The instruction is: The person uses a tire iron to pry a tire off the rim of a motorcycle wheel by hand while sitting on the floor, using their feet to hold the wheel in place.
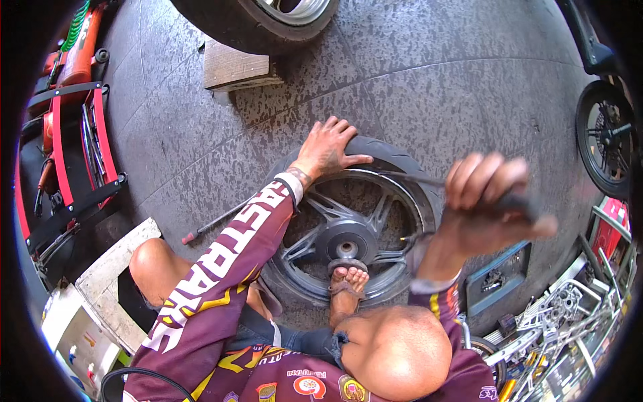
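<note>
A motorcycle wheel lies flat on the floor, its black tyre [402,157] around a grey spoked rim [313,208]. My left hand [328,149] grips the tyre's far side, fingers curled over the tread and thumb along the sidewall. In my right hand [492,201], blurred by motion, is the dark handle of a tyre lever [418,177]. Its thin metal shaft reaches the rim's far right edge. Another lever with a red end [189,238] pokes out under my left forearm; its inner end is hidden. My bare foot [345,291] presses on the wheel near the hub [346,242].
A second wheel [288,30] leans by a wooden block [238,67] at the far side. Red and black tool racks [63,154] line the left. To the right are a blue-grey tray [499,278], a pile of metal parts [569,301] and another wheel [606,137].
</note>
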### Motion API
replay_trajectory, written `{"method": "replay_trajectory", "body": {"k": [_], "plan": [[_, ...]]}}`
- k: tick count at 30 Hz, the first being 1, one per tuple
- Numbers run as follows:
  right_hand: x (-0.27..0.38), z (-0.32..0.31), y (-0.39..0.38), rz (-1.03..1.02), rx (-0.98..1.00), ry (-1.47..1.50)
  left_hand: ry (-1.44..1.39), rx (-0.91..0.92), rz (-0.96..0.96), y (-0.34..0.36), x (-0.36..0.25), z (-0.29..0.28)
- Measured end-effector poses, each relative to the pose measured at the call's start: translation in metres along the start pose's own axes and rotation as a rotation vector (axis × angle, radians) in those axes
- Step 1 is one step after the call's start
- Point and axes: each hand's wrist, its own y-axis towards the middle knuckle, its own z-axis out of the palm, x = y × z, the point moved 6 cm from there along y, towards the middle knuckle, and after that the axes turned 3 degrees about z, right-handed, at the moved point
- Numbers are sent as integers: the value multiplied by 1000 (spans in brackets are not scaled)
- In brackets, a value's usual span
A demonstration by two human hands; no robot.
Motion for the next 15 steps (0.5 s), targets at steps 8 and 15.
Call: {"method": "replay_trajectory", "body": {"k": [8,15], "plan": [[56,10,-91,-119,-6,-231,-52,-46,1,-4,-9,-2],[74,10,-175,-124,-100,-355,-51,-25,2,-19,-16,-2]]}}
